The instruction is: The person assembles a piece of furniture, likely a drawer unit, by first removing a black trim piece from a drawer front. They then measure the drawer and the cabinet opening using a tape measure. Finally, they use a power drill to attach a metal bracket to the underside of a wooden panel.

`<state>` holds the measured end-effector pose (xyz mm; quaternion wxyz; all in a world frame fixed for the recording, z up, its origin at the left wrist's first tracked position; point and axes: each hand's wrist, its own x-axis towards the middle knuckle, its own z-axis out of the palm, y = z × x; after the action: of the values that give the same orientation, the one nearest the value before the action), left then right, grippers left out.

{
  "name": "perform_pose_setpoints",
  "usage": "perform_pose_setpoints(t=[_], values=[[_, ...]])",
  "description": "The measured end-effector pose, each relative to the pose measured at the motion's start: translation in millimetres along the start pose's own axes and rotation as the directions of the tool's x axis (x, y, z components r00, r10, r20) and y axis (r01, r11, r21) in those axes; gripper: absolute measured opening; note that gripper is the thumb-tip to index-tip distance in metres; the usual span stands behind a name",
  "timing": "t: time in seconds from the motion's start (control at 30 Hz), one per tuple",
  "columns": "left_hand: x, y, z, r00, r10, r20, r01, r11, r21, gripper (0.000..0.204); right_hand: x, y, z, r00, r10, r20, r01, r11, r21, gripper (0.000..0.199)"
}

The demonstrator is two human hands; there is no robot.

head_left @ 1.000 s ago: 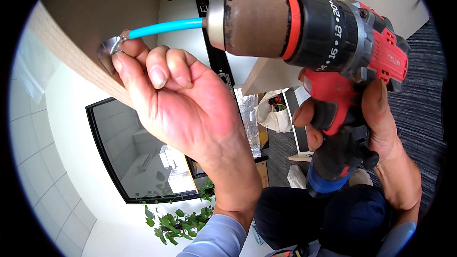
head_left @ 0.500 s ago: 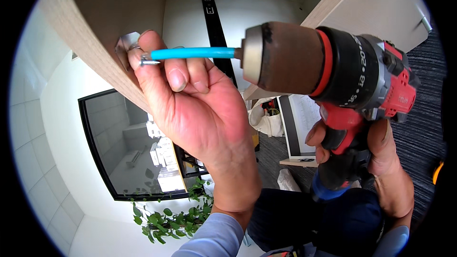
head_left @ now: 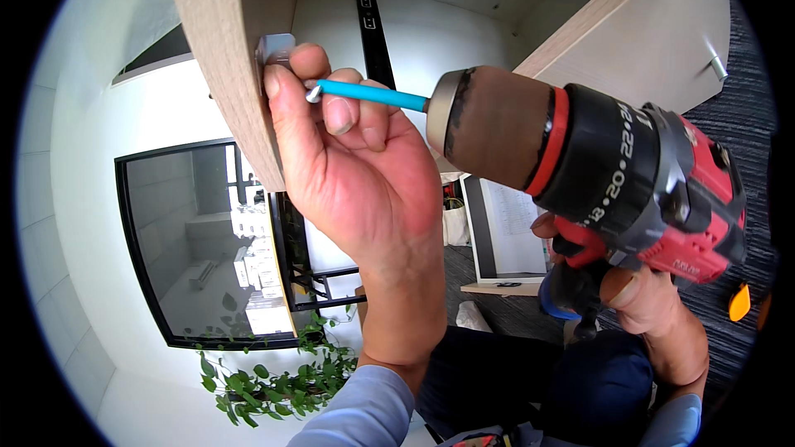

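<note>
My left hand (head_left: 368, 190) is raised with its palm turned up and fingers curled. Its thumb and forefinger close on a small shiny metal bracket (head_left: 277, 45) at the face of a wood-edged cabinet panel (head_left: 248, 116); the fingers partly cover this bracket. In my right hand (head_left: 650, 302) is the handle of a red and black cordless drill (head_left: 629, 165), its chuck pointing left. A long turquoise driver bit (head_left: 373, 93) runs from the chuck to the left fingertips. A small silver screw (head_left: 313, 95) sits at the bit's tip, tilted across it, beside the thumb.
Behind the hands is a pale cabinet interior with a black drawer slide (head_left: 374, 41). A light panel with a handle (head_left: 646, 41) stands right. Below are an open drawer (head_left: 501, 236), a dark carpet (head_left: 749, 199) and a yellow object (head_left: 739, 303). A leafy plant (head_left: 273, 381) stands lower left.
The drill has tilted, its body lower and farther right. The view has shifted, so the panel edge stands more upright. The screw's tilt at the bit tip has changed; both hands keep their holds.
</note>
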<state>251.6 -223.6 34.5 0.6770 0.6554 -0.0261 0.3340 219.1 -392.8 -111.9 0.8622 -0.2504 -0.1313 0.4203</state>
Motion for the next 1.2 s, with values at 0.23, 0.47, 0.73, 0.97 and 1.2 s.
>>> perform_pose_setpoints(t=[0.23,0.47,0.73,0.97,1.2], values=[[-8.4,0.1,5.3,0.984,-0.147,-0.101,0.132,0.981,-0.144,0.016,-37.8,-7.1,-13.6,0.993,-0.111,-0.05,0.083,0.914,-0.396,0.071],[-26.8,-10.6,-2.5,0.955,-0.261,-0.141,0.228,0.949,-0.216,0.015,-51.9,-45.7,-6.7,0.963,-0.241,-0.118,0.08,0.678,-0.73,0.061],[-38.1,-20.9,18.6,0.85,-0.504,-0.152,0.365,0.772,-0.52,0.015,-75.2,-67.5,-5.6,0.951,-0.306,-0.046,0.072,0.363,-0.929,0.061],[-44.2,-11.0,24.0,0.79,-0.598,-0.132,0.436,0.701,-0.564,0.017,-76.5,-99.4,34.6,0.942,-0.32,0.105,0.076,-0.102,-0.992,0.053],[-55.8,-6.4,9.0,0.769,-0.635,-0.074,0.418,0.588,-0.693,0.013,-93.4,-75.9,54.9,0.897,-0.425,-0.122,0.035,0.341,-0.939,0.046]])
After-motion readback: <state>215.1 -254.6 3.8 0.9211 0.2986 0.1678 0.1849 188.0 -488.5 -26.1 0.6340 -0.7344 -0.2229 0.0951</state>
